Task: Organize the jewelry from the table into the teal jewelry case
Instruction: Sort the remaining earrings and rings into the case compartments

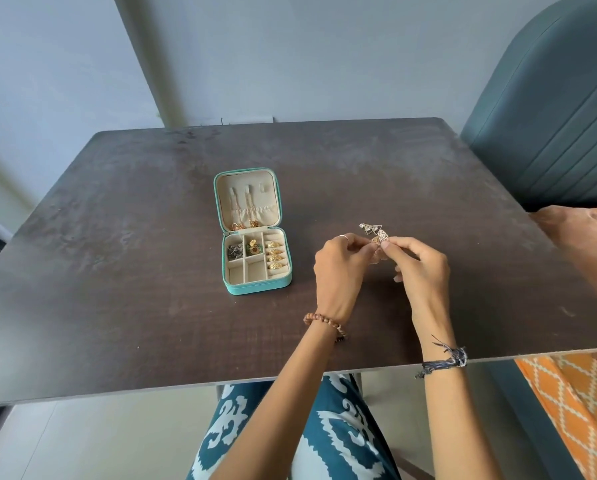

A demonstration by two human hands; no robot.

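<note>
the left hand (pixel 338 268) and the right hand (pixel 420 263) meet above the table (pixel 117 271), right of its middle. both pinch the same earrings (pixel 376 235), a gold and silver cluster held between the fingertips of the two hands, raised off the surface. the left hand wears a ring (pixel 343 237), and a bead bracelet (pixel 325 323) circles its wrist. a frayed thread band (pixel 444 360) is tied round the right wrist.

left of the hands, well apart from them and near the middle of the table, the teal case (pixel 252 287) lies open, lid back toward the far edge. the lid holds chains (pixel 243 211) hanging into a gathered pocket. in the tray, gold rings (pixel 275 255) fill the right-hand row, a silver piece (pixel 235 251) lies in the far-left compartment and a gold and green piece (pixel 253 247) in the one beside it. the two near compartments show only lining.

a teal chair (pixel 550 133) stands past the table's far-right corner.
</note>
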